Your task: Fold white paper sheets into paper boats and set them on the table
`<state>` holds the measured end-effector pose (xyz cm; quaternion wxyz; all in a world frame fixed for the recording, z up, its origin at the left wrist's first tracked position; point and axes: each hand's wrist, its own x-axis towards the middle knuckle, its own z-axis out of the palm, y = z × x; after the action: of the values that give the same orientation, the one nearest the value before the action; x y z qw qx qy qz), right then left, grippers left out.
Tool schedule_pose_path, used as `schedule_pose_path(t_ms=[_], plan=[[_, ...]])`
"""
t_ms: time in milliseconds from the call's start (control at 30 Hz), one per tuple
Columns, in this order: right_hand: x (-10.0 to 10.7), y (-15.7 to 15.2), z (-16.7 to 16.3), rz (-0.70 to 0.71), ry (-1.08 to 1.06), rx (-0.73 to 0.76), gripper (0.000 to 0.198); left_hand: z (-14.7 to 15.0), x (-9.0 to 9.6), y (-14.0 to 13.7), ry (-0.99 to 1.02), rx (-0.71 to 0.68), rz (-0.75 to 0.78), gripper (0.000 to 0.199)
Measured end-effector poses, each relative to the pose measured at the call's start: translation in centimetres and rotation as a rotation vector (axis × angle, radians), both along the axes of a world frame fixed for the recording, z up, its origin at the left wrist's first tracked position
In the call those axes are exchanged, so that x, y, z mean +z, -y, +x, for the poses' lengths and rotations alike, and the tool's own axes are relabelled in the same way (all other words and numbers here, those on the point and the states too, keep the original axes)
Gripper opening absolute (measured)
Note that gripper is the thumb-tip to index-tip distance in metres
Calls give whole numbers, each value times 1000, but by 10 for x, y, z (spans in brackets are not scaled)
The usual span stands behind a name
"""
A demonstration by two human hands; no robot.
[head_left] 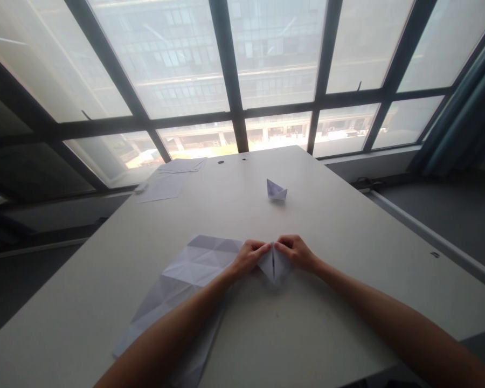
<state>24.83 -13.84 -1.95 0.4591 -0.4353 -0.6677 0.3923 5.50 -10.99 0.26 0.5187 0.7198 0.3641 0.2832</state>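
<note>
Between my two hands is a small piece of folded white paper [274, 269], pointed at its lower end, with a dark slit running down its middle. My left hand [250, 255] pinches its left upper side, thumb toward the slit. Its right upper side is pinched by my right hand [296, 251] in the same way. Under my left forearm lies a large creased sheet of paper [198, 264], marked with crossing fold lines. Beyond my hands a folded paper boat [277, 191] stands on the white table [331, 231].
Several flat paper sheets [165, 186] lie at the table's far left, with a small white object [140, 188] beside them. Large windows [275, 64] rise behind the table. A blue curtain [456, 113] hangs at the right.
</note>
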Motion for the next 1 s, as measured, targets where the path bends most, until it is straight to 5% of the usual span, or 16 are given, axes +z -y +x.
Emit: schedule_pose_path(t_ms=[700, 1000], plan=[[4, 2, -7, -33, -54, -62, 32, 1, -3, 3, 78, 122, 30, 50], [5, 0, -4, -6, -148, -257, 34, 1, -5, -2, 252, 324, -117, 41]])
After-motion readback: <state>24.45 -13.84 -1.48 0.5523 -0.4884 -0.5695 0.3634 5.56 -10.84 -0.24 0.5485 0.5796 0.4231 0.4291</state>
